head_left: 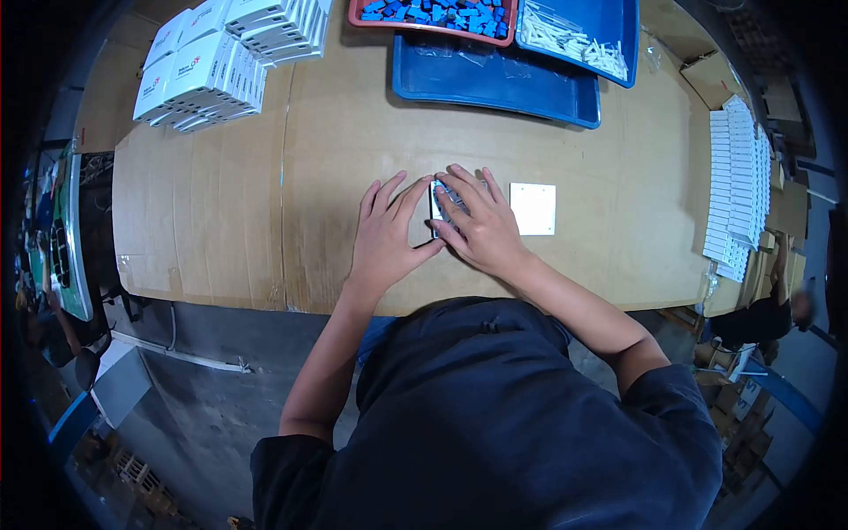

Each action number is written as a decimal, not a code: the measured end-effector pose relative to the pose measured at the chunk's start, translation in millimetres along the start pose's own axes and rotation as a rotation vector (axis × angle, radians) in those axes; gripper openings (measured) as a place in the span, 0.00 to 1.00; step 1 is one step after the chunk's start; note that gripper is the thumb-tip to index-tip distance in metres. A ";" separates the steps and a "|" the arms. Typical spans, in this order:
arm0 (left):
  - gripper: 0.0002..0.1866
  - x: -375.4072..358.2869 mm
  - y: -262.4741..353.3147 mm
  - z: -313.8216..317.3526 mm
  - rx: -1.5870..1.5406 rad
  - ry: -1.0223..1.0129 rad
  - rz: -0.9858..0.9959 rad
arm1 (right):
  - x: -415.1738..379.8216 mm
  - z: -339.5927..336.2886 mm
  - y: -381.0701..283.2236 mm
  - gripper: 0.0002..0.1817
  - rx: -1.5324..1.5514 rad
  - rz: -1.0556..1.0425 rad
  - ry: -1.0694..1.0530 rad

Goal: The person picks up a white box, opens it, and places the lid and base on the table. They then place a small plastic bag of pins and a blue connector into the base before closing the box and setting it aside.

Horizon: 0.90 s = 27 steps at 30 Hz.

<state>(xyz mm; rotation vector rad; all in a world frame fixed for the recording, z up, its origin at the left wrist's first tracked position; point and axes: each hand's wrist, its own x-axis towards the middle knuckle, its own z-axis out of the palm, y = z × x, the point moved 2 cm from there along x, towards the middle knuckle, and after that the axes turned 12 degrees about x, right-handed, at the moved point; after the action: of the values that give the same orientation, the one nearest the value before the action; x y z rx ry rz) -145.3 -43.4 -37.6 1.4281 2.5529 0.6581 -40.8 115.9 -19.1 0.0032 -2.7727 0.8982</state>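
Note:
Near the middle of the cardboard-covered table lies a small flat item (436, 212) with a dark edge and blue parts, mostly hidden by my fingers. My right hand (480, 221) rests over it with its fingers spread. On its left side, my left hand (386, 231) has its fingers apart, with the index fingertip and thumb tip at the item's left edge. Just right of my right hand, a square white plate (533, 209) lies flat on the table (353, 132).
Stacked white boxes (199, 71) stand at the back left. A red tray (433, 28) of blue pieces and a blue tray (632, 53) of white pieces overlap another blue tray (495, 99). White boxes (735, 185) line the right edge. Another person (764, 320) is at far right.

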 end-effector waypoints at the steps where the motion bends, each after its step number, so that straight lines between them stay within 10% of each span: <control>1: 0.47 -0.2 -0.3 1.0 -0.003 0.002 0.002 | -0.1 1.6 -1.3 0.26 -0.031 0.012 -0.017; 21: 0.50 -3.6 8.1 -2.5 0.056 0.157 0.063 | -70.1 -102.5 48.9 0.36 0.034 0.363 -0.178; 27: 0.47 -9.4 13.3 -11.5 -0.117 0.193 0.004 | -66.7 -106.0 41.8 0.26 0.055 0.236 -0.091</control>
<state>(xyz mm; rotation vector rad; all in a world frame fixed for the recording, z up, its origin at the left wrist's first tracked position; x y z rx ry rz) -133.7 -48.7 -22.3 1.3947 2.6018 0.9741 43.8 206.7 25.8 -0.2865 -2.8744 1.0543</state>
